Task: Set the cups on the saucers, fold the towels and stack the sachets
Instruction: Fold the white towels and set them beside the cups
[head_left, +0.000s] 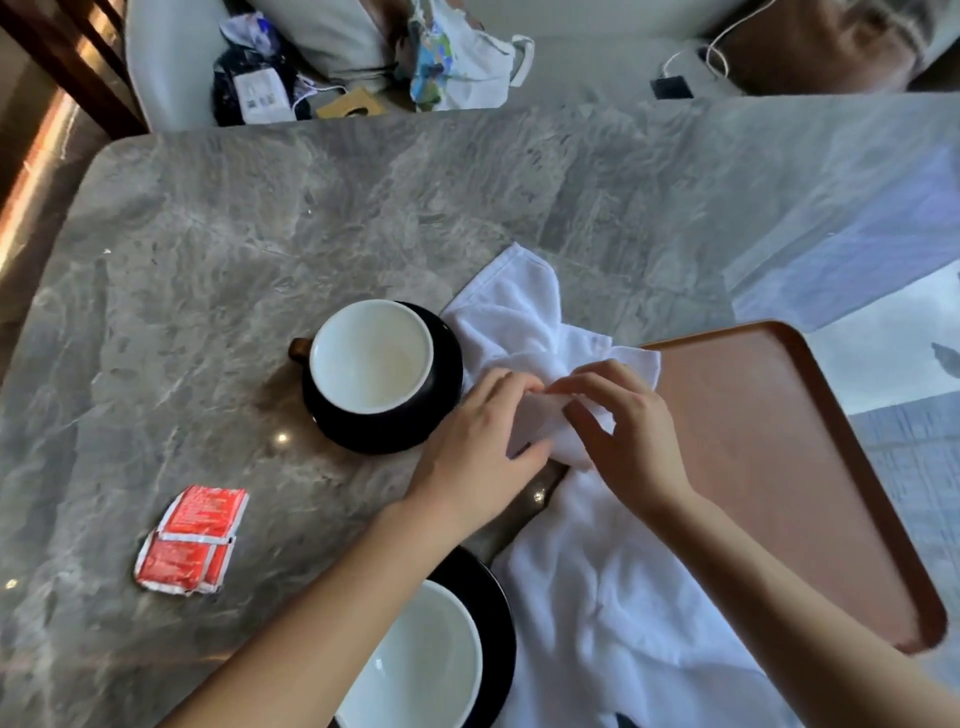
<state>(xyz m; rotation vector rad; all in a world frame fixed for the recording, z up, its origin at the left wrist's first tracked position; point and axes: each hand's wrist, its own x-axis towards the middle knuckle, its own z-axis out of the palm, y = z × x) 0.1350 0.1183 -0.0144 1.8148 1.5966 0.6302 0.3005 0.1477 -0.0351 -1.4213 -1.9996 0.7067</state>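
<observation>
Left hand (480, 441) and right hand (621, 426) both pinch the crumpled white cloth towel (597, 571) between them, fingers closed on an edge, likely to start a fold.

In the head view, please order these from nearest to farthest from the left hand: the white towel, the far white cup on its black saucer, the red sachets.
From the left hand:
1. White towel, pinched in its fingers.
2. Far white cup on black saucer, just beyond.
3. Red sachets, far left.
</observation>
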